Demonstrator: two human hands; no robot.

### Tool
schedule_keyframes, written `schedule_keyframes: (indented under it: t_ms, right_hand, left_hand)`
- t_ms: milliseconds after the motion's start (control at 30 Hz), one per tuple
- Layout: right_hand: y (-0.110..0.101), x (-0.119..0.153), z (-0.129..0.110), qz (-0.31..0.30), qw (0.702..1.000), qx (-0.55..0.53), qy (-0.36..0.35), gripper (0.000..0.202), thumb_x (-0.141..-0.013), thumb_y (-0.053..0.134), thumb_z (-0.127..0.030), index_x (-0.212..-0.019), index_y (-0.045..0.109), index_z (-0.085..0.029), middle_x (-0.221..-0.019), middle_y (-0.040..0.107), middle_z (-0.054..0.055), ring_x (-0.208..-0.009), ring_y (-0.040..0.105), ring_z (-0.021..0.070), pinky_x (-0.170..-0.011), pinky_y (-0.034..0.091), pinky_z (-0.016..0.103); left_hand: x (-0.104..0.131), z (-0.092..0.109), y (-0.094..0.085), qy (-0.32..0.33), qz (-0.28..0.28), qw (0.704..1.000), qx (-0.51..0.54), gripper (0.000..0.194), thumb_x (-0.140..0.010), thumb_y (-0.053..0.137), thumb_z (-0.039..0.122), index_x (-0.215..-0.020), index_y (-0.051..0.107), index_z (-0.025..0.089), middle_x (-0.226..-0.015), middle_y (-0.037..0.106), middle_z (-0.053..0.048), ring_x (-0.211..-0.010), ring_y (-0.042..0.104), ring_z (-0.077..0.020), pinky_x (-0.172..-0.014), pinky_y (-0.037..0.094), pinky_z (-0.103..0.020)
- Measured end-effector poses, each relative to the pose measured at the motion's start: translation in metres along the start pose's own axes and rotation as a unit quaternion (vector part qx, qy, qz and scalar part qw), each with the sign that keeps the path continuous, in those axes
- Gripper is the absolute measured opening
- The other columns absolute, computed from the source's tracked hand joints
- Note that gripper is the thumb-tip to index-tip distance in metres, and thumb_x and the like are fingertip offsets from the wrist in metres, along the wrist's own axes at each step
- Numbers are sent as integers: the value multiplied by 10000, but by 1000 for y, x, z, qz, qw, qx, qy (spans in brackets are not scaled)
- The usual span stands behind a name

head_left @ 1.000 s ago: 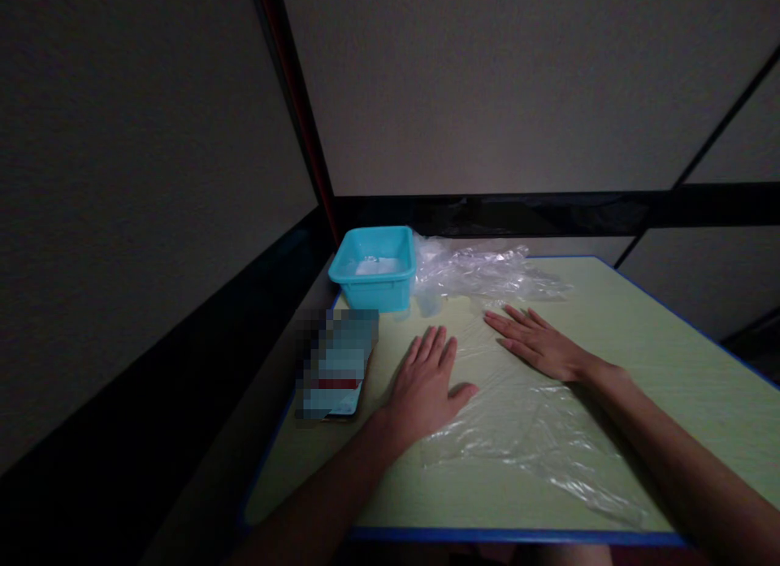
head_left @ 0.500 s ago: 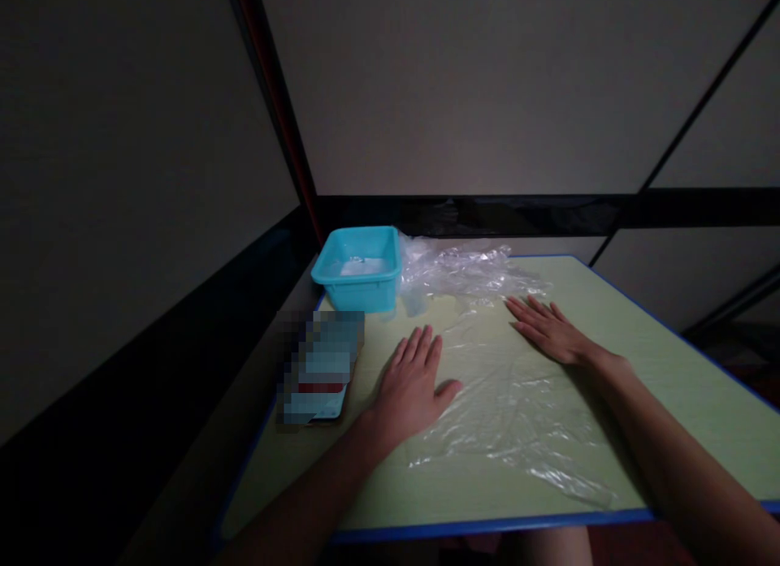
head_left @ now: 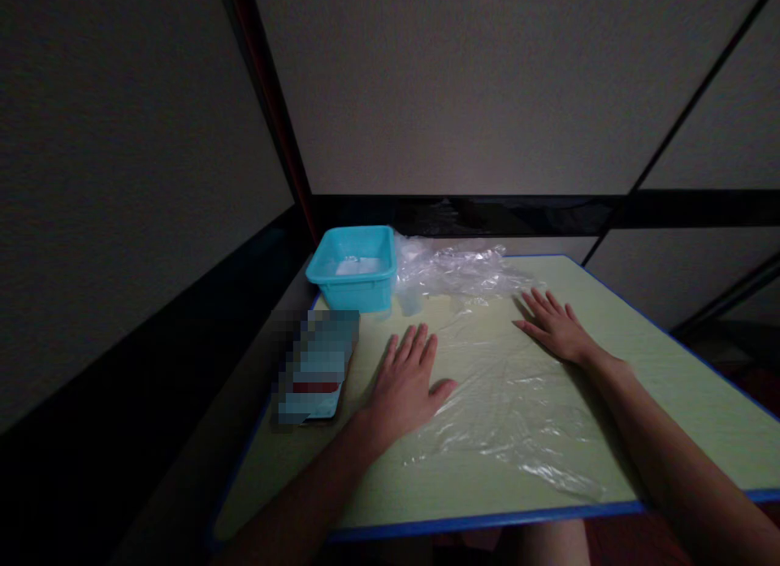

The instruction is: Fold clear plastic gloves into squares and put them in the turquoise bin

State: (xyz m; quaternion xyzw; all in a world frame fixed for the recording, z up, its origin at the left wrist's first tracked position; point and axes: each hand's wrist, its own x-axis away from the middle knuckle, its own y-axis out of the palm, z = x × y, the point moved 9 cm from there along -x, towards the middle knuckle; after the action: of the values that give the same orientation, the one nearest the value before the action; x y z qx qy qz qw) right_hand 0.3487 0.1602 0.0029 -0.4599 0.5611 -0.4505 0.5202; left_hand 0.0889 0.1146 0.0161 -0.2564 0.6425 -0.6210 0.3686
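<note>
A thin clear plastic bag [head_left: 517, 420] lies spread and wrinkled across the middle of the pale green table [head_left: 664, 403]. My left hand [head_left: 407, 387] rests palm down at its left side, fingers apart and thumb reaching onto the film. Over at the far right side of the film is my right hand [head_left: 553, 329], palm down with fingers spread. Neither hand grips anything. Further back, a crumpled heap of clear plastic [head_left: 463, 267] lies along the far edge of the table.
A turquoise plastic basin [head_left: 357, 290] stands at the back left with something whitish inside. In front of it lies a flat rectangular object [head_left: 320, 363], largely blurred by pixels. A wall [head_left: 457, 87] rises behind the table, and a dark-banded wall [head_left: 152, 144] is at left.
My right hand has turned slightly, its fingers now pointing further up and away and spread wider. My left hand stays flat in nearly the same place. The view has shifted slightly.
</note>
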Motion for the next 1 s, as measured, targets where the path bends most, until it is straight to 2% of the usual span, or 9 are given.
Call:
schedule_keyframes:
  t_ms: [300,433,567,633,767,867,1000]
  right_hand:
    - [-3,1,0,16,1000,3,8,670,-848,296,-566,-1388,245,-172,-1452,211,96,-1324,141,301,-1022,193,547]
    - [-7,2,-2,40,999,2,11,638,-851,317,-543,-1372,275,-176,-1436,263,100,-1317,184,292,-1020,205,544]
    - [-15,3,-4,85,996,-19,15,619,-833,357,-532,-1321,353,-151,-1379,370,132,-1282,278,304,-1005,215,563]
    - [-24,3,-2,126,989,-67,26,589,-824,378,-506,-1270,414,-123,-1319,442,159,-1233,358,314,-997,235,550]
    - [-35,7,8,178,969,-158,64,524,-836,347,-449,-1187,481,-84,-1181,550,193,-1089,506,303,-913,383,453]
    - [-36,19,10,170,968,-169,67,527,-838,341,-448,-1177,487,-73,-1161,560,199,-1055,531,299,-882,420,429]
    - [-29,43,9,121,978,-171,15,559,-823,378,-472,-1208,468,-76,-1252,492,198,-1123,479,311,-949,368,448]
  left_hand:
    - [7,-9,-2,-23,15,999,-24,713,-840,227,631,-1350,302,138,-1445,222,-118,-1338,133,-278,-1059,121,-506]
    - [6,-9,-1,-30,12,999,-20,714,-841,230,628,-1346,310,129,-1448,209,-124,-1338,125,-285,-1055,121,-515]
    - [4,-9,-2,-38,6,999,-16,703,-845,249,613,-1348,306,125,-1446,214,-127,-1338,123,-284,-1058,122,-506]
    - [3,-9,-2,-45,1,999,-16,698,-843,273,604,-1349,305,123,-1445,214,-131,-1338,125,-283,-1057,125,-506]
    - [3,-10,-2,-57,-2,998,-16,684,-847,285,586,-1347,311,119,-1447,206,-131,-1338,126,-281,-1058,124,-503]
    - [3,-12,-2,-64,1,998,-16,684,-857,260,578,-1349,307,105,-1444,209,-137,-1337,130,-279,-1061,121,-492]
    - [1,-12,-3,-71,9,997,-17,690,-859,249,577,-1353,297,98,-1442,215,-141,-1337,131,-279,-1063,119,-489]
